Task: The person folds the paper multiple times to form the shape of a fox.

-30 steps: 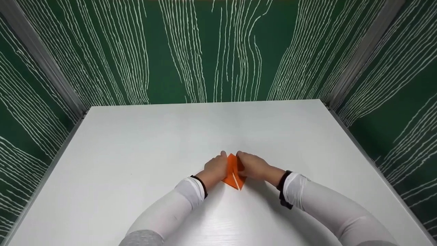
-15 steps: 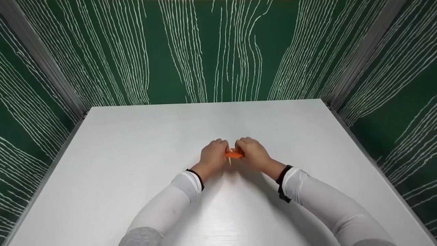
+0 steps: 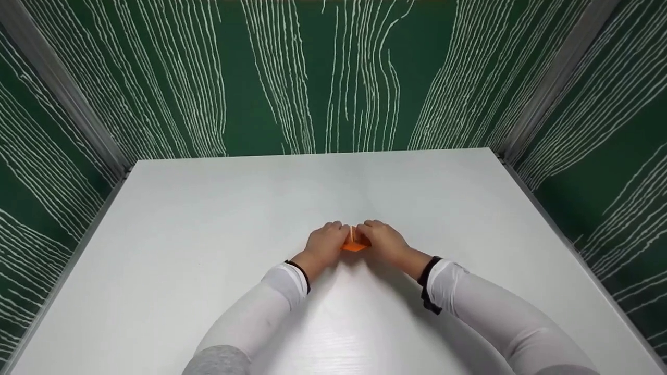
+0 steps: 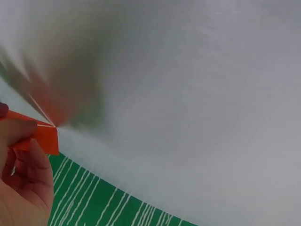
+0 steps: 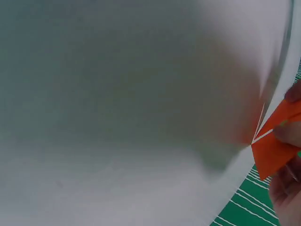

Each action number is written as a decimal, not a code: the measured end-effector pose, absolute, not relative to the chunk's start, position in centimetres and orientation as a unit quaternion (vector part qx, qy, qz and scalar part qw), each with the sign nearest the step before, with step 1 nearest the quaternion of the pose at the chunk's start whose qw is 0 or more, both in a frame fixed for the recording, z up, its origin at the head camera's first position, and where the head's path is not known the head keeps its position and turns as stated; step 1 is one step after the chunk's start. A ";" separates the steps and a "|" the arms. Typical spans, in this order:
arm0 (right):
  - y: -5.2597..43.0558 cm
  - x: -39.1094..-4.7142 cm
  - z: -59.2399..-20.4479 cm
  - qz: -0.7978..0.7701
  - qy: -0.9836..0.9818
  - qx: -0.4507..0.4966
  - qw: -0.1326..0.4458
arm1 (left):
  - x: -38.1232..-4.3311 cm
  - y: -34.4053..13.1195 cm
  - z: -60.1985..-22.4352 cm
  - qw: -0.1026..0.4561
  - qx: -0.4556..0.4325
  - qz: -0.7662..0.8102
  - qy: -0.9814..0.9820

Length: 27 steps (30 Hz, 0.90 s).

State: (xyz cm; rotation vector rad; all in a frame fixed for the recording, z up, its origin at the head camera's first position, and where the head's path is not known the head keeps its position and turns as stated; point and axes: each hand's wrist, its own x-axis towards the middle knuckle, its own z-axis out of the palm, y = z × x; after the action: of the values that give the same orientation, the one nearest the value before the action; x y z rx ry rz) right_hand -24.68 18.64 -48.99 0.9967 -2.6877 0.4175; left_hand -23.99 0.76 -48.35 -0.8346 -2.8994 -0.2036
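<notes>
Between my two hands is a small folded piece of orange paper (image 3: 356,246), with a pale line along one fold. My left hand (image 3: 325,243) pinches its left side, and my right hand (image 3: 386,242) pinches its right side. In the left wrist view, fingers hold the orange paper (image 4: 46,139) near a pointed corner that meets the white surface. The right wrist view has the paper (image 5: 273,153) at the right edge, a thumb lying on it and fingers behind. Much of the paper is hidden by the hands in the head view.
A white table (image 3: 208,208) with a faint sheen lies under the hands. Green walls (image 3: 250,104) with wavy white lines rise behind it and on both sides, with grey posts (image 3: 547,78) at the corners.
The orange paper stood long and pointed toward me; both hands moved away and tilted it, so it now looks short and wide. In the last half second the hands came slightly nearer me.
</notes>
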 end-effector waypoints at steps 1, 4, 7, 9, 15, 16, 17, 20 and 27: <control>18.7 -24.6 -49.1 0.155 -0.924 0.336 0.100 | -23.9 0.7 -48.5 0.046 -0.272 -0.064 -0.959; 19.2 -24.6 -49.5 0.183 -0.925 0.329 0.058 | -23.8 0.3 -48.8 0.022 -0.265 -0.065 -0.962; 19.7 -24.5 -50.0 0.195 -0.921 0.333 0.056 | -23.5 -0.2 -49.0 0.010 -0.264 -0.078 -0.961; 19.9 -24.4 -50.1 0.196 -0.922 0.330 0.053 | -23.4 -0.5 -49.0 0.002 -0.262 -0.085 -0.961; 19.4 -23.9 -50.2 0.177 -0.937 0.300 0.016 | -22.9 -0.6 -49.2 -0.006 -0.249 -0.072 -0.966; 19.2 -23.9 -50.2 0.176 -0.940 0.292 0.010 | -22.7 -0.5 -49.3 -0.004 -0.247 -0.060 -0.967; 19.1 -23.9 -50.3 0.174 -0.943 0.284 0.005 | -22.6 -0.4 -49.4 -0.001 -0.246 -0.048 -0.968; 18.6 -23.8 -50.5 0.178 -0.948 0.265 -0.004 | -22.4 0.0 -49.7 -0.001 -0.232 -0.019 -0.973; 18.1 -23.4 -51.0 0.160 -0.949 0.272 0.008 | -22.4 0.7 -50.0 -0.058 -0.181 -0.022 -0.981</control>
State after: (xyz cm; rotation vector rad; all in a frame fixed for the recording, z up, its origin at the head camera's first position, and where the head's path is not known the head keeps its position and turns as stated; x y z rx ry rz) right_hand -23.38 18.13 -51.03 0.8517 -2.9666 0.4988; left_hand -22.44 0.66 -50.02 -0.5919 -3.2032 -0.0714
